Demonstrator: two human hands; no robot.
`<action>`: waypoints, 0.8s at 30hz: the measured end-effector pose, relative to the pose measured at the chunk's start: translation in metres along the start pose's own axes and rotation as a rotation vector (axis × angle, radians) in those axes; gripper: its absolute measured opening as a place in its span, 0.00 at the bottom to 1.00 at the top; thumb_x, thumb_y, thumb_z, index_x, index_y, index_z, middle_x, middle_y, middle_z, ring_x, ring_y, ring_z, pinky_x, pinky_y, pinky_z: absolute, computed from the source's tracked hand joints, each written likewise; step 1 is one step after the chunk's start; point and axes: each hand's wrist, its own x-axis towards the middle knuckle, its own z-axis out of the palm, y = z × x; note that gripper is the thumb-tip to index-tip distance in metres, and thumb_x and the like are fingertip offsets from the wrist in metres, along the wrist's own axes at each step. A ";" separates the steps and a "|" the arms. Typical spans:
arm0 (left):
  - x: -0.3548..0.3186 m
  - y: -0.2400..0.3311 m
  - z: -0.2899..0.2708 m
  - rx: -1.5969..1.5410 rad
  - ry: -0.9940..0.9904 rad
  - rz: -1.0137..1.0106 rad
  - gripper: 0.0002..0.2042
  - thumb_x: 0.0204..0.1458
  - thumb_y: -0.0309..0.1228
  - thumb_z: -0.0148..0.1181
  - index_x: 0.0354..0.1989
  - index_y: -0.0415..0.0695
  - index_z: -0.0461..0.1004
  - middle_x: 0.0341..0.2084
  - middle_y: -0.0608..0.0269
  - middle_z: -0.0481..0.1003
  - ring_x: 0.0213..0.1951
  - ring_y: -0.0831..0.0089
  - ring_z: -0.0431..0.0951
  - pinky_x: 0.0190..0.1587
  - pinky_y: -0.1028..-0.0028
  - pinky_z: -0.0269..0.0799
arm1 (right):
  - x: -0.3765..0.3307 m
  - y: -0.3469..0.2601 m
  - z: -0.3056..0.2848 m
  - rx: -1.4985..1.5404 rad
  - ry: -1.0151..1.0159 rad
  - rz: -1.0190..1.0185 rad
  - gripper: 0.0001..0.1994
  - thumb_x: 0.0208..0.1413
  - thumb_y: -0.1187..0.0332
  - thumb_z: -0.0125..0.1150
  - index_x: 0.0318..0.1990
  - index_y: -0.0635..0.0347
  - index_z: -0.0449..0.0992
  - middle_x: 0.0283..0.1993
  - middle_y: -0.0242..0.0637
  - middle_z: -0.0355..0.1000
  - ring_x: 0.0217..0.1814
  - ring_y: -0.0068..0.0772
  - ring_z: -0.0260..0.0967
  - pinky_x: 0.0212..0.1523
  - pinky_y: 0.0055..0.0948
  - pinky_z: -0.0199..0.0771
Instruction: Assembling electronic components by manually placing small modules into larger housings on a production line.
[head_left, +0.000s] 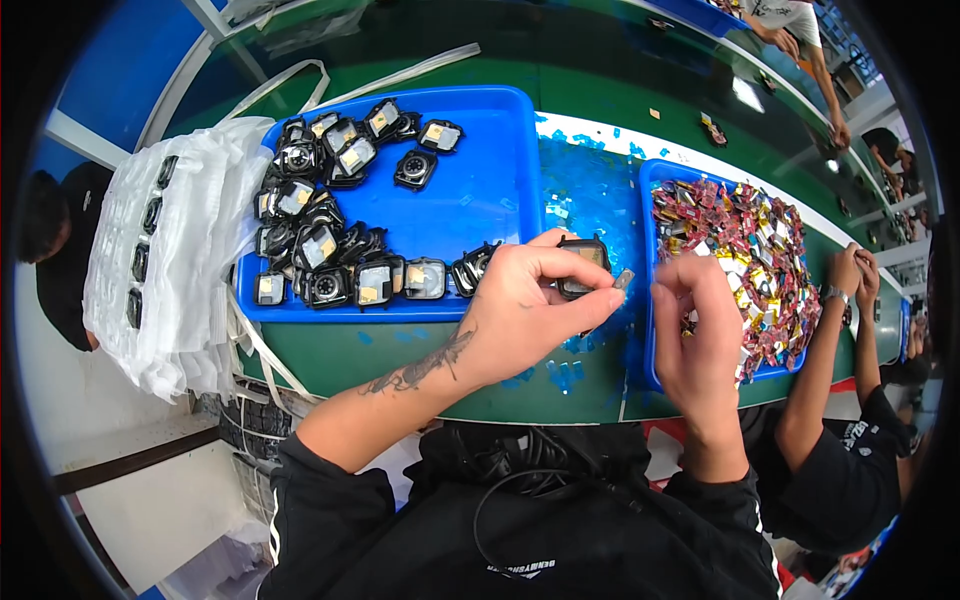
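reading the clock face from the left hand (525, 305), with twelve toward the top of the view: holding a black watch-like case (585, 250) there, thumb and fingers narrowed on it, between one and two o'clock, over the gap between the left tray (470, 225) and the right tray (647, 215). at the left thumb's tip, between two and three, a small grey piece (624, 279); cannot tell whether pinched or fixed to the case.

at three o'clock, the right hand (705, 335), raised just beside, fingers curled inward, thumb and forefinger close together; cannot tell of anything gripped between them.

for doing it well: probably best to grip the case by its rim, keeping fingertips off the flat face. steady it with the left before working the small grey piece with the right. likely wise to move gently and close to the surface, without twisting, for fear of bending thin parts. keep low over the table (590, 405) against a slip, and away from the loose blue film scraps (590, 190) at one o'clock, apt to cling.

avoid mixing the black cases (330, 285) in the left tray, at ten o'clock, with the red and yellow pieces (745, 270) heaped in the right tray, at three. mind also a co-worker's hands (850, 275), past that heap.
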 end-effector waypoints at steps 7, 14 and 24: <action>-0.001 0.003 -0.003 -0.145 -0.088 -0.096 0.07 0.50 0.20 0.65 0.37 0.30 0.79 0.36 0.57 0.77 0.37 0.80 0.74 0.38 0.82 0.69 | 0.009 0.004 -0.001 0.336 -0.106 0.009 0.14 0.51 0.82 0.61 0.46 0.63 0.77 0.35 0.38 0.72 0.32 0.26 0.69 0.31 0.22 0.68; 0.001 0.004 0.000 -0.274 -0.055 -0.039 0.12 0.57 0.20 0.57 0.49 0.32 0.74 0.44 0.56 0.75 0.43 0.77 0.76 0.44 0.76 0.74 | -0.006 0.013 -0.009 0.944 -0.033 0.251 0.09 0.54 0.84 0.57 0.43 0.71 0.72 0.42 0.41 0.71 0.40 0.25 0.72 0.41 0.21 0.74; 0.000 0.002 0.005 -0.199 0.120 0.113 0.22 0.57 0.17 0.53 0.61 0.37 0.61 0.44 0.55 0.77 0.46 0.76 0.76 0.48 0.77 0.73 | 0.008 -0.006 0.001 0.288 -0.118 0.122 0.06 0.49 0.81 0.65 0.34 0.65 0.76 0.33 0.38 0.74 0.33 0.28 0.74 0.33 0.25 0.76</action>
